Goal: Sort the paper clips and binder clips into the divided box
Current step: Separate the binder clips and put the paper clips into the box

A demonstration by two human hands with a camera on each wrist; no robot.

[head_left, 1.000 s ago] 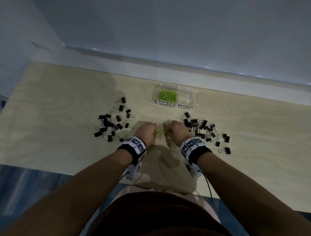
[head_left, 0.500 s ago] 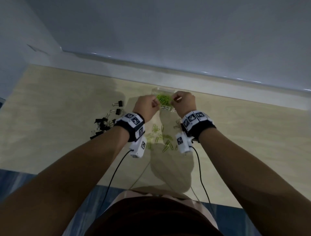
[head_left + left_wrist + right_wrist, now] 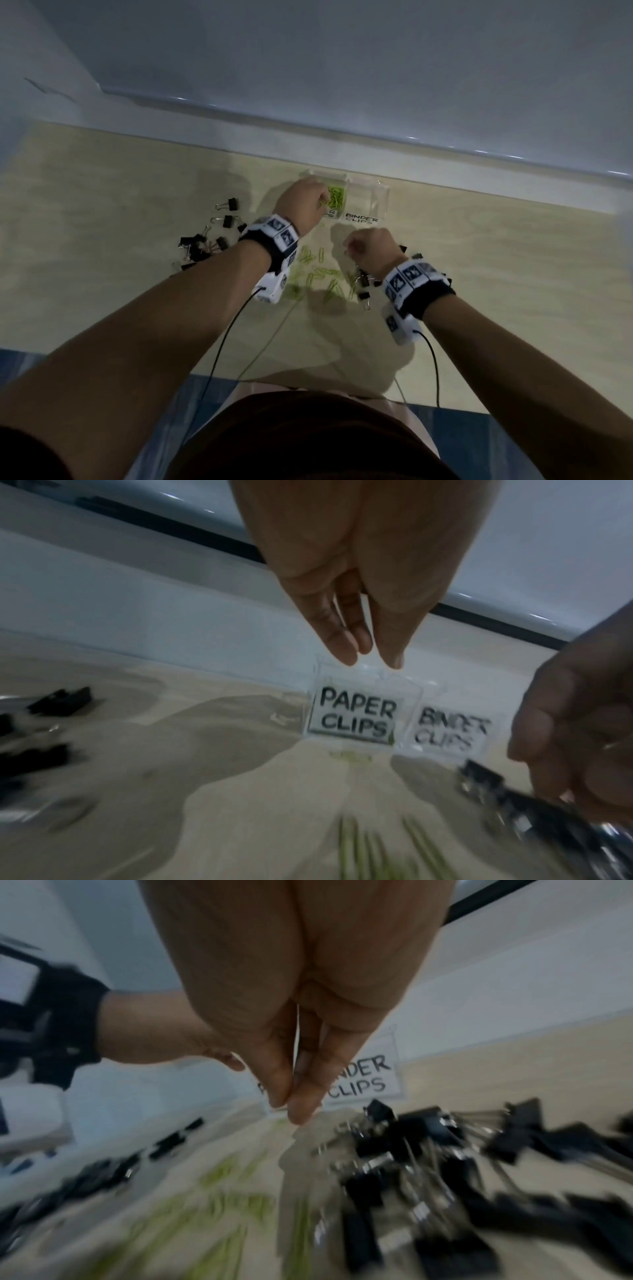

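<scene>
A clear divided box (image 3: 383,195) stands at the back of the table, labelled PAPER CLIPS (image 3: 356,718) and BINDER CLIPS (image 3: 363,1080). Green paper clips (image 3: 337,198) lie in its left compartment. My left hand (image 3: 322,202) hangs over that compartment, and its fingers (image 3: 342,642) point straight down with nothing seen between them. My right hand (image 3: 349,248) hovers in front of the box with its fingertips (image 3: 301,1110) bunched together, and nothing shows in them. Loose green paper clips (image 3: 318,270) lie between my wrists. Black binder clips lie in a left pile (image 3: 205,243) and a right pile (image 3: 428,1150).
A pale wall and skirting (image 3: 342,144) run just behind the box. The table's front edge (image 3: 34,349) is near my body, with blue floor below. Black cables (image 3: 222,342) trail from both wrist cameras. Bare wood stretches to the far left and right.
Both hands rose from the green paper clips to the box. Since then the right hand has drawn back toward me, while the left stays over the paper clip compartment with straightened fingers.
</scene>
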